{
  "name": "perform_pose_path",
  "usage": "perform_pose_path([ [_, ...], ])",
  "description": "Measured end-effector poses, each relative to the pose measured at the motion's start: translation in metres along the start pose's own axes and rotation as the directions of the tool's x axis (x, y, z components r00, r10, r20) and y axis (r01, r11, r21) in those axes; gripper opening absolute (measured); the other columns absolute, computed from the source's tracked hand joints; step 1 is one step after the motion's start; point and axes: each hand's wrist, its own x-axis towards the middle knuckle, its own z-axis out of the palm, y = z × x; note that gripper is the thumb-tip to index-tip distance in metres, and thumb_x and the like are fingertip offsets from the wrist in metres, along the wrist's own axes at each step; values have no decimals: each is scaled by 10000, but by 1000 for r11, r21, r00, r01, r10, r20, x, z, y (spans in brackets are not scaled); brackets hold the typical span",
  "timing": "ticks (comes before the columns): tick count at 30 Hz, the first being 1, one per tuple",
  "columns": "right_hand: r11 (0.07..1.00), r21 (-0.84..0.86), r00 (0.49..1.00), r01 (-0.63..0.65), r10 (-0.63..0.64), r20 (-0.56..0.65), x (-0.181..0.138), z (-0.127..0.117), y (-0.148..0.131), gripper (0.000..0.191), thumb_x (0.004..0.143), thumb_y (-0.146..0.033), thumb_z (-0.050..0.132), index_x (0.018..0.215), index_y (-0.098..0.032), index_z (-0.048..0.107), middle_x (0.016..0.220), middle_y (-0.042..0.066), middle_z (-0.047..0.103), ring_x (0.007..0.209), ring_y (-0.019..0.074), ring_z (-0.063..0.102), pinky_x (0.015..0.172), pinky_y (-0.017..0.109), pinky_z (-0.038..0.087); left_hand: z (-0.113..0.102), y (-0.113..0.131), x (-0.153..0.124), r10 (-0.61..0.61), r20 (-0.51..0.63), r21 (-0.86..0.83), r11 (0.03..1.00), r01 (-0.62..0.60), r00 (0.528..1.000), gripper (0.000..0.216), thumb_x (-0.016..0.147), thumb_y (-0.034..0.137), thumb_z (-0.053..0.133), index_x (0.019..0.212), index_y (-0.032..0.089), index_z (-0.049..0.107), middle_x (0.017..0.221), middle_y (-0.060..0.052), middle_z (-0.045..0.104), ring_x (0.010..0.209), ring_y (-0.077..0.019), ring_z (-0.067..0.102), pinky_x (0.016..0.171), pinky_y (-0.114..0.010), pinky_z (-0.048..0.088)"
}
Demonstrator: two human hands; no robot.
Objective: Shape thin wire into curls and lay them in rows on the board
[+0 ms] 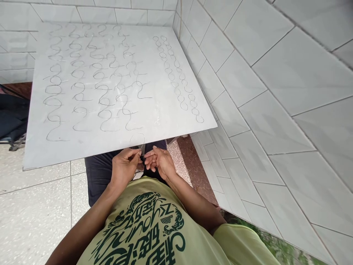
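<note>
Fingers of the left hand [124, 165] are pressing together at thumb and index, pinching a thin wire [142, 148]. Fingers of the right hand [162, 163] are bending loosely, slightly apart, close to the wire's lower end; whether they are also gripping it cannot be told. Both hands are working just off the near edge of a white tabletop [154, 123], above dark trousers [96, 180], so the held wire is hanging over the lap.

From left to right, a dark cloth-like bundle [13, 117] is resting beyond the surface's left edge. On the surface, wavy wire pieces [95, 75] are lying in roughly five columns, running from the far edge toward the near edge and filling much of the left and middle. One faint curved piece is lying right beside the near edge, by the hands. Nearer the right edge, two slanting rows of round wire loops [174, 84] are running from near the far right corner toward the near right corner. A tiled wall [248, 103] is rising along the right edge.

Judging by the layout, many pieces are already bent and set out, while the held one is seemingly being shaped; how many are remaining is not showing. No container is showing: the pieces are lying loose on the surface.
</note>
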Motion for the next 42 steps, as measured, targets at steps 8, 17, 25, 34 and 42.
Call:
perform_pose_path([
  [8, 1000, -6, 999, 28, -28, 40, 2, -2, 1, 522, 892, -626, 617, 745, -134, 717, 606, 93, 708, 409, 145, 596, 329, 215, 337, 0, 7, 0, -100, -54, -30, 995, 99, 993, 241, 862, 408, 728, 950, 198, 810, 917, -51, 792, 724, -203, 747, 663, -314, 620],
  [17, 985, -2, 983, 175, -174, 56, 2, -2, -12, 420, 826, -576, 761, 775, -165, 686, 612, 20, 680, 438, 119, 587, 363, 207, 389, 0, 31, 13, -264, -18, -144, 955, 259, 964, 303, 786, 417, 811, 944, 158, 810, 852, -69, 798, 721, -233, 763, 584, -297, 605],
  [25, 973, -95, 978, 210, -207, 35, 3, -11, -27, 429, 832, -586, 741, 756, -168, 680, 584, 17, 666, 413, 113, 565, 347, 205, 371, -11, 38, 19, -292, 53, -273, 915, 295, 955, 669, 682, 475, 905, 1219, 129, 708, 909, -53, 761, 755, -185, 720, 723, -364, 661],
  [34, 960, -174, 975, 220, -221, 16, 23, -27, -64, 449, 811, -584, 756, 736, -147, 685, 578, 30, 666, 408, 114, 564, 325, 200, 358, -19, 10, 6, -210, 136, -121, 966, 226, 968, 577, 827, 508, 775, 1298, 194, 661, 1064, -81, 750, 847, -211, 735, 701, -356, 661],
  [42, 970, -202, 989, 138, -146, -23, 84, -25, -120, 307, 923, -363, 731, 736, -126, 677, 569, 39, 656, 396, 111, 547, 309, 208, 350, -24, -7, -5, -142, 183, 36, 990, 138, 973, 498, 881, 537, 697, 1240, 191, 688, 1071, -96, 777, 947, -260, 753, 783, -384, 640],
])
